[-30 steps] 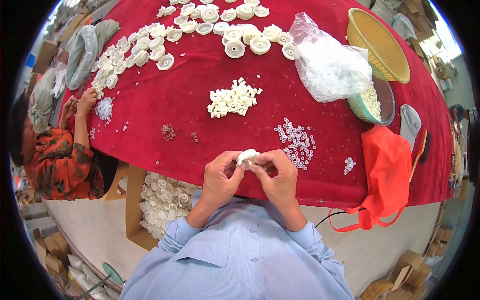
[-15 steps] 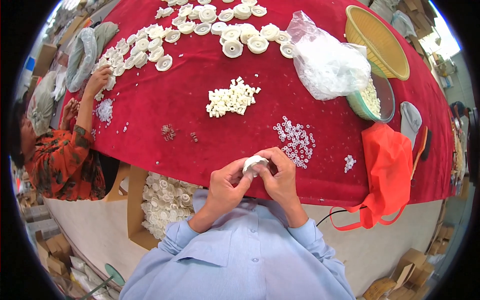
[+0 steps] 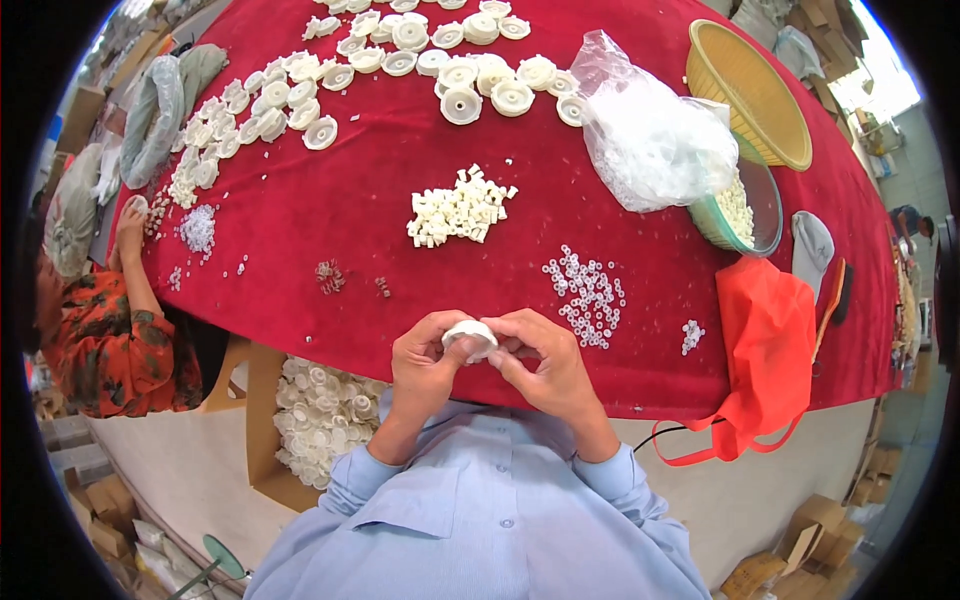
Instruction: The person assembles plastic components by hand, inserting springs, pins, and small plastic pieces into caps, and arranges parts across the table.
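Observation:
My left hand (image 3: 422,368) is closed round a white round plastic cap (image 3: 470,334), thumb across its near side, just in front of the table edge. My right hand (image 3: 550,368) has its fingertips pinched together close against the cap's right side. What sits between those fingertips, if anything, is too small to make out. Ahead on the red cloth lies a heap of cream plastic pieces (image 3: 458,210). Small white rings (image 3: 590,298) are spread beyond my right hand, and a little cluster of metal springs (image 3: 329,277) lies to the left.
Many white round caps (image 3: 461,104) cover the table's far side. A clear plastic bag (image 3: 655,140), a yellow basket (image 3: 750,90), a green bowl (image 3: 765,215) and a red bag (image 3: 765,340) stand right. Lower left is a carton of white parts (image 3: 325,415). A co-worker's hand (image 3: 130,230) works at left.
The cap has shifted left with my left hand. My right fingers have drawn off its top to its right side. The co-worker's arm has pulled back from the far caps.

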`<state>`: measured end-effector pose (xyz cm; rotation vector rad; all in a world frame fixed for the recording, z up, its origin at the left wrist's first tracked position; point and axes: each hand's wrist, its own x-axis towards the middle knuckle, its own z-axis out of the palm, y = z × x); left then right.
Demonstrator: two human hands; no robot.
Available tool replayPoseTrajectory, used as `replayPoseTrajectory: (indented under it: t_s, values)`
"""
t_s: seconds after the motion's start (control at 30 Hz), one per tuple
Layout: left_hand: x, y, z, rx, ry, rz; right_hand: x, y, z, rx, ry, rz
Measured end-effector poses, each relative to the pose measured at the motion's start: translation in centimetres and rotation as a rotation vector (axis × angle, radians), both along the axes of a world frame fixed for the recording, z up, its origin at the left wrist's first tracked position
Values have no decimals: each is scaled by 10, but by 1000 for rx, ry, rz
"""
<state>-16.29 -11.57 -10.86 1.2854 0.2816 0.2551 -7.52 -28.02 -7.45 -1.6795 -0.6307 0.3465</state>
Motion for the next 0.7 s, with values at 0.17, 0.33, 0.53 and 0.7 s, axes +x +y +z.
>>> replayPoseTrajectory:
  t_s: [0.17, 0.33, 0.53, 0.7]
  values:
    - [2, 15, -2, 17, 27, 32, 18, -10, 11, -236, 51, 45]
    - [5, 28, -5, -59, 31, 8, 49, -21, 48, -364, -50, -40]
    - [3, 31, -4, -124, 85, -6, 110, -37, 29, -508, -200, -346]
    - [4, 34, -6, -97, 64, -8, 124, -21, -3, -614, -406, -234]
